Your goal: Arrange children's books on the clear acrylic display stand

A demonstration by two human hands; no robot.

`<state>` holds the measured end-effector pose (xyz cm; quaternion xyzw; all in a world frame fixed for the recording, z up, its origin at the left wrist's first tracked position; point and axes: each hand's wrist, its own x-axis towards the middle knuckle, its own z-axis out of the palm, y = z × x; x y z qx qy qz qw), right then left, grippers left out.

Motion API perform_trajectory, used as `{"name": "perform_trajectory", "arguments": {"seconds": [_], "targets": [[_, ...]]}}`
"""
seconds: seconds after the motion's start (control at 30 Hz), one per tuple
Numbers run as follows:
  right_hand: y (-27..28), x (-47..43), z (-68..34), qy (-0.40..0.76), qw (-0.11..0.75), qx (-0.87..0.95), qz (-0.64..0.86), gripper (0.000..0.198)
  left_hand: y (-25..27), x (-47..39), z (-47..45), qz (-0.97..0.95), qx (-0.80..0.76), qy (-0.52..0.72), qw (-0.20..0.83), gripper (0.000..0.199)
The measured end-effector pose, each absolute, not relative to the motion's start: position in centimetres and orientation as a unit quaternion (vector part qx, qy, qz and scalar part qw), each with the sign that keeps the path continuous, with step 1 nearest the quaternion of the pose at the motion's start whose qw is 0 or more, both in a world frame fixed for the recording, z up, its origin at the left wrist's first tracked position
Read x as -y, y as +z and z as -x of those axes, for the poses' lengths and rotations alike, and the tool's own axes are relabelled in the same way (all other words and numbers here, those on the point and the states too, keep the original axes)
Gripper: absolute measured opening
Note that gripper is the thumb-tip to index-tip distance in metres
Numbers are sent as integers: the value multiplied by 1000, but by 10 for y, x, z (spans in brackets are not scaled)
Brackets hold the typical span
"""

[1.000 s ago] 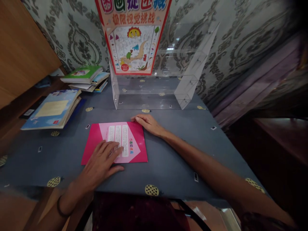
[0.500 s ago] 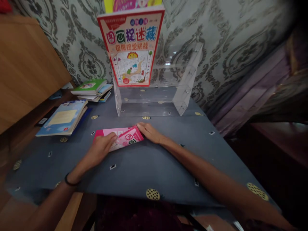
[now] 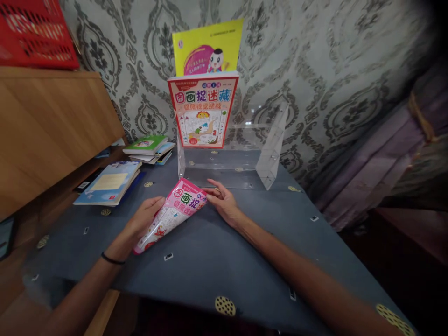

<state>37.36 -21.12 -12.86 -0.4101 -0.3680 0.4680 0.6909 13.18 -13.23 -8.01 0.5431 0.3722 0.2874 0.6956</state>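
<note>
A pink book with colourful lettering and a red fox on its cover is held tilted above the table, its cover facing me. My left hand grips its left edge, thumb on the front. At the upper right corner, my right hand pinches the book between thumb and fingers. Behind it stands a clear acrylic rack. A red-bordered book rests on the rack's left side, with a yellow book higher up behind it.
Stacked books, a blue one and a green one on top, lie on the left of the grey cloth-covered table. A wooden cabinet with a red basket stands beyond. A purple curtain hangs at right.
The pink book has been raised and turned, so more of its cover shows. My right hand's fingers have shifted at its corner. The view has tilted up, bringing the yellow book into fuller sight.
</note>
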Motion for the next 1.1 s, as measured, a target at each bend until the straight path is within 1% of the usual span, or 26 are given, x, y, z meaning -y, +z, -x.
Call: {"name": "perform_trajectory", "arguments": {"seconds": [0.07, 0.1, 0.17, 0.27, 0.33, 0.4, 0.57, 0.73, 0.83, 0.93, 1.03, 1.1], "targets": [[-128, 211, -365, 466, 711, 334, 406, 81, -79, 135, -133, -534, -366, 305, 699, 40], [-129, 211, -360, 467, 716, 324, 405, 80, -78, 137, -133, -529, -363, 315, 700, 42], [-131, 213, -350, 487, 708, 325, 395, 72, -76, 139, -135, -515, -356, 338, 702, 46], [-132, 217, -339, 541, 663, 356, 376, 54, -74, 141, -139, -486, -343, 381, 708, 48], [-132, 219, -335, 556, 639, 374, 377, 48, -73, 142, -142, -463, -331, 422, 706, 47], [-131, 220, -334, 549, 628, 390, 391, 46, -75, 142, -146, -441, -321, 460, 701, 44], [-127, 222, -335, 511, 629, 401, 428, 48, -87, 138, -152, -394, -327, 494, 703, 37], [-121, 229, -335, 539, 598, 395, 443, 48, -105, 133, -144, -370, -350, 503, 698, 39], [-123, 229, -336, 542, 580, 397, 460, 48, -118, 129, -138, -409, -394, 479, 670, 40], [-125, 228, -339, 546, 553, 406, 480, 46, -128, 121, -134, -461, -421, 463, 629, 37], [-125, 229, -341, 562, 514, 418, 496, 47, -134, 112, -133, -487, -425, 476, 597, 33], [-123, 231, -342, 567, 483, 422, 517, 49, -137, 108, -133, -506, -440, 481, 564, 34]]}}
